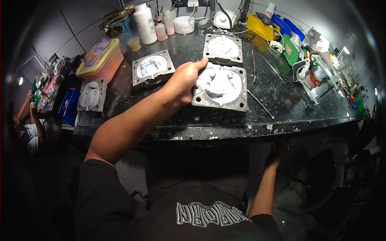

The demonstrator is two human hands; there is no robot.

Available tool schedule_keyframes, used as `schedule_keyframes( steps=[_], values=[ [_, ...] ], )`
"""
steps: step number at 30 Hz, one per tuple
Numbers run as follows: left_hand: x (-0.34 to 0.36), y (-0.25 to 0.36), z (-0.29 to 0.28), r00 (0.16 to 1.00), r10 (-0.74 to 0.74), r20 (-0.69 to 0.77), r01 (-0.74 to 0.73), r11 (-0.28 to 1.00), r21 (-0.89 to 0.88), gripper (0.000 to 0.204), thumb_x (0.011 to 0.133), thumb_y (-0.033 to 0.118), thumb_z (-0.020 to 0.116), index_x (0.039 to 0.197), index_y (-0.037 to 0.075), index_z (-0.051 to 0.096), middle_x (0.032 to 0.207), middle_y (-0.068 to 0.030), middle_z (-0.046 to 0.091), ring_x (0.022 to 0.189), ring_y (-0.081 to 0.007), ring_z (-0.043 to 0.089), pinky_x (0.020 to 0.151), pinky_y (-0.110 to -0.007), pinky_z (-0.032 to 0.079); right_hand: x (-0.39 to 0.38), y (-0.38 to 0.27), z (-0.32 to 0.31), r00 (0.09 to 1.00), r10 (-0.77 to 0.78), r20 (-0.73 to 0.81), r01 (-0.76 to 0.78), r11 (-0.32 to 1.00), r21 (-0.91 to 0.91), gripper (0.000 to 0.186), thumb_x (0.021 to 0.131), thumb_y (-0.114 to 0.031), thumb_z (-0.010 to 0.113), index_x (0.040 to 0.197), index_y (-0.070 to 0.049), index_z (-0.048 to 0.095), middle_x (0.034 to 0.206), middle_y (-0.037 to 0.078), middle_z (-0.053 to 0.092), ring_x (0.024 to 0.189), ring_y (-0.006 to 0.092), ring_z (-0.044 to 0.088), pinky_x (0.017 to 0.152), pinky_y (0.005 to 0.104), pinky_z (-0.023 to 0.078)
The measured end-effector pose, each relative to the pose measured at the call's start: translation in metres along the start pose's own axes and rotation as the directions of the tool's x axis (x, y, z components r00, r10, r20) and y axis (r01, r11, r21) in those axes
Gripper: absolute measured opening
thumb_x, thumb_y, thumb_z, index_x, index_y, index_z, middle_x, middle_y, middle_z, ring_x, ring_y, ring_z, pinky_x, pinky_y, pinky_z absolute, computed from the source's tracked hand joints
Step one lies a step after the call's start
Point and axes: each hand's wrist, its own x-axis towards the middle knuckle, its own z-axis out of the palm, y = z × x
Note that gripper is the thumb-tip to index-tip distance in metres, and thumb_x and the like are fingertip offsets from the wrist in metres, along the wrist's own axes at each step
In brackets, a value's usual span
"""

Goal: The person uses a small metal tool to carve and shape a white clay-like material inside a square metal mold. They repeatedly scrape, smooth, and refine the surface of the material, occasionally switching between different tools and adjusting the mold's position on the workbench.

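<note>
Left hand point(185, 81): partly closed, grasping mold point(220, 86) by left edge, thumb extended. Mold: white side up, at table point(177, 119) centre. Right hand point(277, 152): low, shadowed; grip cannot be told.

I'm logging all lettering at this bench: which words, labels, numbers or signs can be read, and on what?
Black shirt: large pale lettering across the front, not transcribed here.
Large white bottle: label print too small to read.
White tub: markings too small to read.
Small white bottle, upper right: blurred label, unreadable.
White-filled metal mould in the left hand: no lettering visible.
</note>
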Motion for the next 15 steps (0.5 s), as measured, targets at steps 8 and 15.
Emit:
schedule_keyframes(
  steps=[8,15],
  values=[
    [0.024,-0.016,-0.025,0.999,0.027,-0.017,-0.027,1.0,0.008,0.038,0.112,0.032,0.057,0.108,-0.004,0.068,0.098,-0.0166,0.074,0.083,-0.0291,0.075,0.071,-0.049,0.063,0.013,0.044,-0.043,0.996,0.075,0.049,-0.074,0.997,-0.008,0.076,0.108,-0.043,0.059,0.172,-0.02,0.027,0.172,0.005,0.036,0.156,0.0277,0.038,0.125,0.0581,0.028],
    [0.032,-0.023,-0.011,0.888,0.431,-0.157,-0.219,0.7,0.679,0.059,0.107,0.044,0.064,0.122,-0.013,0.057,0.11,-0.0244,0.073,0.098,-0.0242,0.072,0.085,-0.036,0.057,-0.047,0.125,-0.095,0.97,0.226,0.089,-0.176,0.907,-0.383,0.057,0.108,-0.035,0.058,0.16,-0.015,0.046,0.164,0.013,0.048,0.147,0.0333,0.047,0.118,0.0584,0.037]
  ],
)
